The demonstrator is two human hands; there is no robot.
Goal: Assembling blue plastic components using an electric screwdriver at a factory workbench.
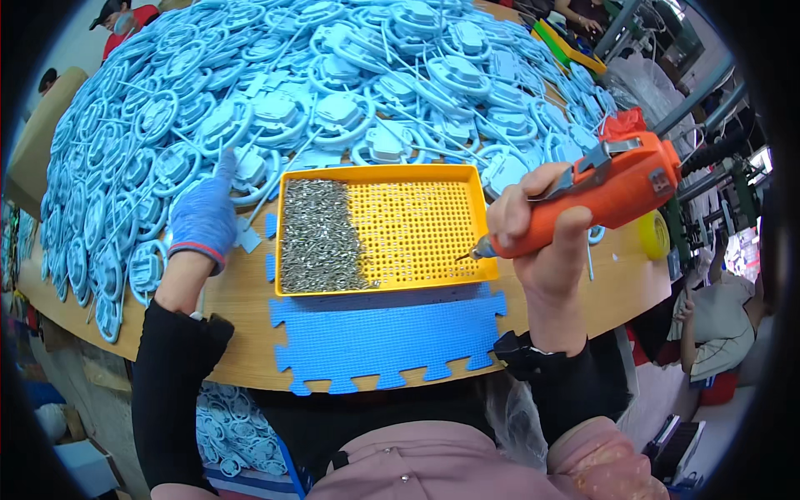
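1. Head view: the left hand [202,218], in a blue glove, reaches with fingers spread onto a light blue plastic part [250,171] at the edge of the pile [275,92].
2. The right hand [542,225] wraps its fingers tight around the orange electric screwdriver [596,200]; its tip points down at the yellow tray [417,229], so the screws [317,237] stay just beside the fingertips.

- Left hand [202,218] wears a blue knit glove with a red-edged cuff.
- Right hand [540,227] is bare.
- Both forearms wear black sleeves.
- Pink garment with a small button covers the torso.
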